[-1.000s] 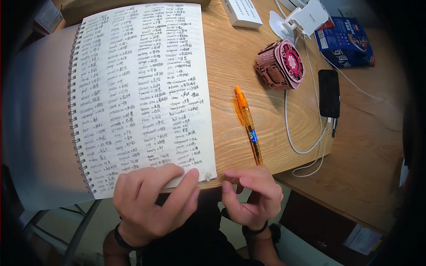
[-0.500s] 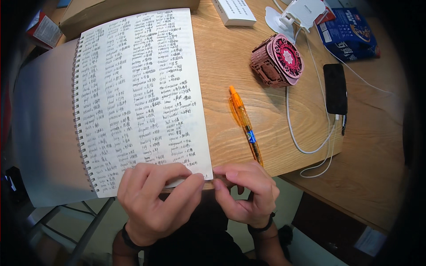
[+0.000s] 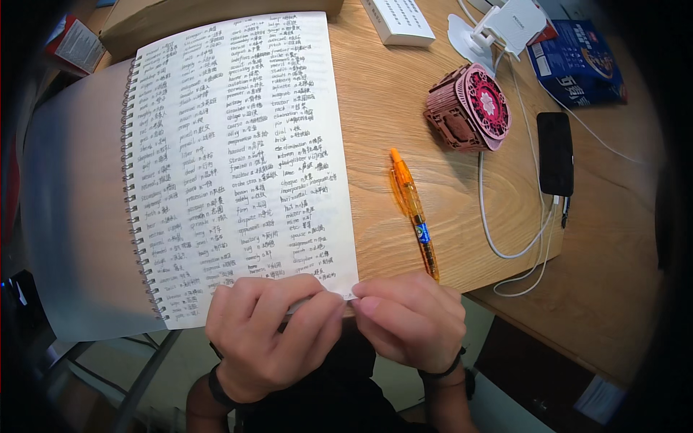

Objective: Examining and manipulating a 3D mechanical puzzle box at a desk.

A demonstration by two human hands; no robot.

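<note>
A spiral-bound notebook (image 3: 238, 166) lies open on the wooden table, its page covered in columns of handwriting. My left hand (image 3: 271, 335) is over the page's lower edge, fingers bent and closed on the bottom right corner. Beside it, my right hand (image 3: 411, 317) pinches the same corner, thumb and forefinger pressed together. The fingertips of both hands nearly meet there, and the underside of the corner is hidden. An orange see-through pen (image 3: 413, 209) lies just above my right hand, right of the page.
The notebook's translucent cover (image 3: 76, 209) spreads left, past the table edge. Along the back are a cardboard box (image 3: 209, 18), a white box (image 3: 398, 22), a white stand (image 3: 509, 29) and a blue packet (image 3: 577, 61). A pink-and-brown ornate box (image 3: 469, 108), black phone (image 3: 556, 153) and white cable (image 3: 487, 216) lie right.
My right hand's thumb and forefinger have closed together at the page corner, where they were apart before. The whole scene has shifted slightly right and down in view.
</note>
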